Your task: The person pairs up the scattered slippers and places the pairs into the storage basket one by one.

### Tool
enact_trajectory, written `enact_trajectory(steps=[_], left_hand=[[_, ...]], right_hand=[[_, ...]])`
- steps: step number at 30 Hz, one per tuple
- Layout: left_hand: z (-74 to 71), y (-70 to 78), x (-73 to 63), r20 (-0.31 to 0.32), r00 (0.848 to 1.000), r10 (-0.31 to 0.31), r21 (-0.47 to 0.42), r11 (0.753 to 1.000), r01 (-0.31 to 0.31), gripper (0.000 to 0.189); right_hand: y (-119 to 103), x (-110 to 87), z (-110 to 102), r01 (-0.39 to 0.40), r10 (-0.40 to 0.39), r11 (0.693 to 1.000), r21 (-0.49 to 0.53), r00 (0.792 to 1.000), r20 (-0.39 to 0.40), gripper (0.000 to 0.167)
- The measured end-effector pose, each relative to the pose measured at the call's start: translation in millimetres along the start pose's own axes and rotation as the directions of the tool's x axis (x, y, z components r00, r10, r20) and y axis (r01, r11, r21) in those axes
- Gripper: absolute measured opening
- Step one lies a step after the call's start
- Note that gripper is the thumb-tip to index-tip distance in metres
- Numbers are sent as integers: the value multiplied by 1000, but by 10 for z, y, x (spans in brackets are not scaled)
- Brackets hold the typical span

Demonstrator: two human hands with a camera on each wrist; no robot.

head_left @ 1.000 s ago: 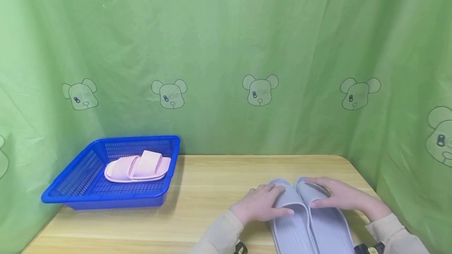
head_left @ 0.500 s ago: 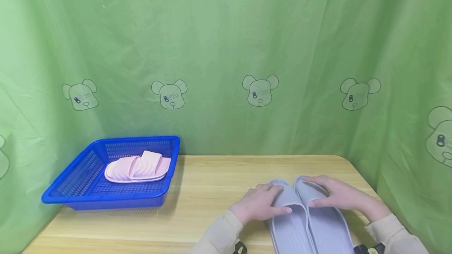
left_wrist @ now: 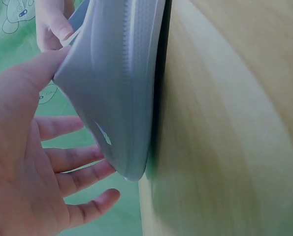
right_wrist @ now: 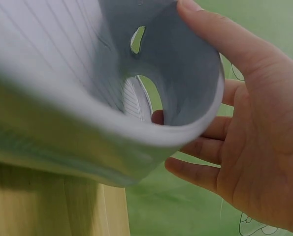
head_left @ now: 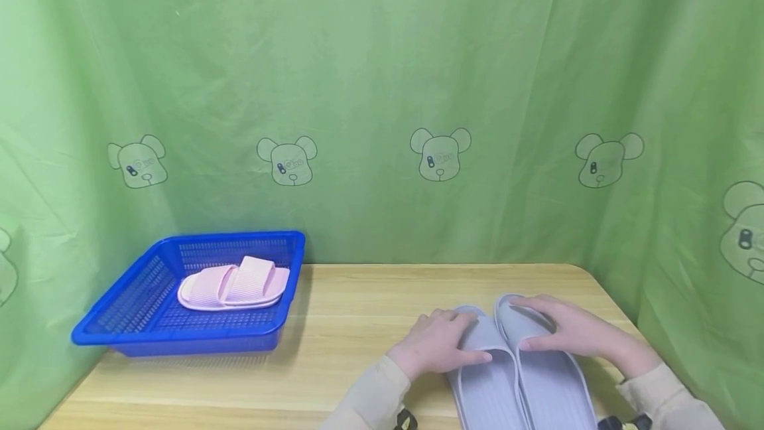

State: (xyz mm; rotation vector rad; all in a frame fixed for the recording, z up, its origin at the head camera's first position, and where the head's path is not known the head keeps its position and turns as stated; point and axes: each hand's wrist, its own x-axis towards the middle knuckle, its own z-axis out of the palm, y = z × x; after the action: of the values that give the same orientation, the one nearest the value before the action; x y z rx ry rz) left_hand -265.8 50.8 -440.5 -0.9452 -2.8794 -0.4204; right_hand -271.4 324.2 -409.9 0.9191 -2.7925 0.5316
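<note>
Two grey slippers lie side by side at the right of the table, toes pointing away. My left hand holds the left slipper, its thumb at the strap opening and its fingers along the outer side of the toe. In the left wrist view, that grey slipper has its sole edge close to the wood. My right hand holds the right slipper by its strap. The right wrist view shows my thumb on the strap's upper edge and the fingers around its far side. The slippers' heels are cut off in the head view.
A blue plastic basket stands at the table's left. Pink slippers lie inside it, one partly over another. The wooden table ends at the back against a green curtain with bear faces.
Both grey slippers have shifted slightly left at their near ends, and the right slipper's toe has moved a little farther away. Both hands keep their hold. The basket has not moved.
</note>
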Motion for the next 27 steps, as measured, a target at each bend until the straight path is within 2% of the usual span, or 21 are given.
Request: enact_trajectory(steps=[9,27], left_hand=[[-27,-29,7,-60,998,6,33,999,-4,72],[-153,-139,12,-149,989,-6,52,999,14,75]], right_hand=[[-29,15,-25,-9,9,1000,16,1000,1,77],[-106,28,-92,-49,49,999,5,997,-64,73]])
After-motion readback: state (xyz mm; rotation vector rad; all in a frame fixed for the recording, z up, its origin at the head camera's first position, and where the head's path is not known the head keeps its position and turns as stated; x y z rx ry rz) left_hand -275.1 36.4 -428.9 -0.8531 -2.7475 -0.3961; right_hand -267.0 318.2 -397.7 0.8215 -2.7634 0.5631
